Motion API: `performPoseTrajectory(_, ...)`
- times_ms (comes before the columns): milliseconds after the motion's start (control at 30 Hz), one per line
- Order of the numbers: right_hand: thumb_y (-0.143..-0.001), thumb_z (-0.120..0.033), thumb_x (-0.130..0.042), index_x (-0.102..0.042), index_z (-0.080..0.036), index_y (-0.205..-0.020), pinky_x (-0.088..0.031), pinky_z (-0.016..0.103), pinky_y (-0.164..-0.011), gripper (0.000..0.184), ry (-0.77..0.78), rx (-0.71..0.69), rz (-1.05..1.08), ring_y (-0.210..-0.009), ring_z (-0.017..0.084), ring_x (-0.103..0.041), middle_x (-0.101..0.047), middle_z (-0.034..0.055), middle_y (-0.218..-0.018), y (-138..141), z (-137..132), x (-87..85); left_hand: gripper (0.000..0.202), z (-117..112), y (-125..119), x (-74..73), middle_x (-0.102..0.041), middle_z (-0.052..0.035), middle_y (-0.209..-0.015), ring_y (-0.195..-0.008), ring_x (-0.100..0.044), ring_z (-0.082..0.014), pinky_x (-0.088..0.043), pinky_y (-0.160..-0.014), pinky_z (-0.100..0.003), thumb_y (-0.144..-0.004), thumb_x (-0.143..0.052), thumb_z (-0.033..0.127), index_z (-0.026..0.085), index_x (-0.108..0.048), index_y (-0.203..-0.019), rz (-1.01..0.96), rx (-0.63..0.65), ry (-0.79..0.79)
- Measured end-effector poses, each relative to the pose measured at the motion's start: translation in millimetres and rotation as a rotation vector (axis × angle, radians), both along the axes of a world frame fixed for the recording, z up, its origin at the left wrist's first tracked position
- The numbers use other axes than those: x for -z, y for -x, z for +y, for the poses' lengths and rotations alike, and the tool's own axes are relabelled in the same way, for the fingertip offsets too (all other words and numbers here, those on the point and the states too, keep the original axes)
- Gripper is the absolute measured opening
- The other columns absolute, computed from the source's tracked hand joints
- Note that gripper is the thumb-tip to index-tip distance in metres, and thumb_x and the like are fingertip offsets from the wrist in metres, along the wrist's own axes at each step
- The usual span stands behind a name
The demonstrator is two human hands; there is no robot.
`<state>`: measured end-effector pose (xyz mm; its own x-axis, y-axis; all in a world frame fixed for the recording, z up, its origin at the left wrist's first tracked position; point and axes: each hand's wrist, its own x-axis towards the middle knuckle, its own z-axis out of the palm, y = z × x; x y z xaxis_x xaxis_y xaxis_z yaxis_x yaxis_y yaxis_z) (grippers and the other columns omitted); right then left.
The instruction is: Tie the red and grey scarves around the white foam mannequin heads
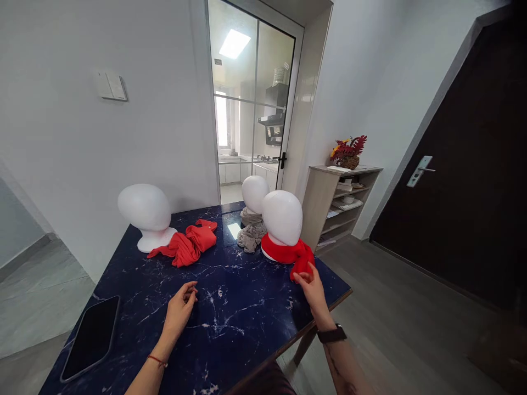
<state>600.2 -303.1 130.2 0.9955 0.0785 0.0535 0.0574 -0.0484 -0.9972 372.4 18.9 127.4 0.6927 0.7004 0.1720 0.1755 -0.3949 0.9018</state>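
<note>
Red cloth scarf (285,252), around smooth ovoid dummy head (282,217), right hand (314,289) at end

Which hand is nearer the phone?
Left: the left hand is right of the phone; the right hand is farther off, by the rightmost red scarf.

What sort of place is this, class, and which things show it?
Probably a home, in a room beside the kitchen: a range hood shows through the glass door, and a flower basket decorates the low shelf unit.
</note>
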Motion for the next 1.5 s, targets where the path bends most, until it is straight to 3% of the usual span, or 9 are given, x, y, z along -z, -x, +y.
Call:
performPoseTrajectory(133,-0.062,-0.054,-0.069,-0.035,-0.012,-0.138,-0.033,0.046,-0.103,0.093,0.551,0.067,-0.401,-0.129,0.035,-0.037,-0.044,0.0206,-0.137,-45.4,18.7,2.8,0.044,0.3,0.0,1.5,-0.066,-0.0052,-0.085,-0.069,-0.066,-0.0192,-0.053,-0.07,-0.034,-0.073,-0.048,0.047,0.017,-0.06,-0.103,0.023,0.008,-0.03)
performPoseTrajectory(233,-0.058,-0.055,-0.073,-0.023,-0.009,-0.144,-0.028,0.047,-0.107,0.11,0.817,-0.006,-0.361,-0.136,0.038,-0.026,-0.027,0.023,-0.148,-64.9,40.6,4.4,0.045,0.1,0.6,1.4,-0.065,-0.0057,-0.086,-0.071,-0.065,-0.0193,-0.053,-0.069,-0.034,-0.073,-0.048,0.047,0.017,-0.059,-0.105,0.039,0.006,-0.032)
performPoseTrajectory(333,-0.059,-0.056,-0.073,-0.022,-0.011,-0.145,-0.03,0.047,-0.104,0.11,0.956,0.035,-0.327,-0.136,0.039,-0.024,-0.021,0.0213,-0.15,-71.4,57.7,9.1,0.046,-0.2,1.1,-0.1,-0.065,-0.0059,-0.086,-0.07,-0.065,-0.0192,-0.054,-0.066,-0.033,-0.073,-0.047,0.047,0.017,-0.059,-0.105,0.042,0.003,-0.021)
performPoseTrajectory(500,-0.067,-0.058,-0.068,-0.027,-0.012,-0.143,-0.037,0.046,-0.098,0.097,1.015,0.06,-0.335,-0.133,0.038,-0.029,-0.024,0.0215,-0.148,-79.8,75.0,9.4,0.044,0.1,0.4,-0.5,-0.065,-0.0052,-0.083,-0.067,-0.064,-0.0183,-0.054,-0.067,-0.033,-0.072,-0.048,0.047,0.017,-0.06,-0.102,0.022,-0.002,-0.038)
performPoseTrajectory(700,-0.07,-0.059,-0.065,-0.027,-0.013,-0.144,-0.033,0.05,-0.101,0.095,1.04,0.052,-0.263,-0.134,0.04,-0.027,-0.022,0.0228,-0.149,-86.6,88.5,-2.5,0.04,-0.5,-0.1,1.5,-0.066,-0.0033,-0.079,-0.066,-0.064,-0.0172,-0.053,-0.068,-0.033,-0.073,-0.05,0.045,0.018,-0.061,-0.101,-0.007,0.014,-0.057)
performPoseTrajectory(867,-0.074,-0.047,-0.068,-0.027,-0.02,-0.145,-0.034,0.05,-0.099,0.086,1.093,0.014,-0.434,-0.137,0.037,-0.022,-0.021,0.0192,-0.15,-60.3,60.0,-6.9,0.041,0.2,0.3,3.3,-0.065,-0.0038,-0.082,-0.068,-0.064,-0.0175,-0.053,-0.07,-0.033,-0.073,-0.051,0.045,0.018,-0.06,-0.103,0.003,0.016,-0.035)
performPoseTrajectory(1067,-0.091,-0.034,-0.047,-0.061,-0.024,-0.12,-0.044,0.047,-0.081,0.034,1.187,0.073,-0.418,-0.119,0.036,-0.043,-0.038,0.0181,-0.14,-43.0,17.0,1.8,0.038,0.6,-0.7,7.6,-0.066,-0.0042,-0.085,-0.072,-0.064,-0.0176,-0.052,-0.072,-0.032,-0.076,-0.049,0.042,0.019,-0.06,-0.104,0.03,0.032,-0.098)
performPoseTrajectory(1267,-0.086,-0.005,-0.038,-0.063,-0.015,-0.113,-0.041,0.031,-0.09,0.038,1.177,-0.061,-0.43,-0.105,0.021,-0.055,-0.059,0.0124,-0.119,-69.2,9.7,-4.5,0.038,-2.6,-0.3,2.3,-0.067,-0.0044,-0.084,-0.07,-0.064,-0.0178,-0.052,-0.071,-0.033,-0.075,-0.048,0.04,0.018,-0.06,-0.104,0.053,0.02,-0.111)
performPoseTrajectory(1500,-0.087,-0.023,-0.049,-0.06,-0.017,-0.117,-0.045,0.051,-0.078,0.033,1.197,0.163,-0.41,-0.115,0.038,-0.044,-0.042,0.0198,-0.136,-18.7,15.7,-7.6,0.035,-1.9,-1.5,8.3,-0.066,-0.0043,-0.085,-0.073,-0.064,-0.0176,-0.052,-0.073,-0.032,-0.078,-0.046,0.037,0.019,-0.06,-0.104,0.037,0.045,-0.122)
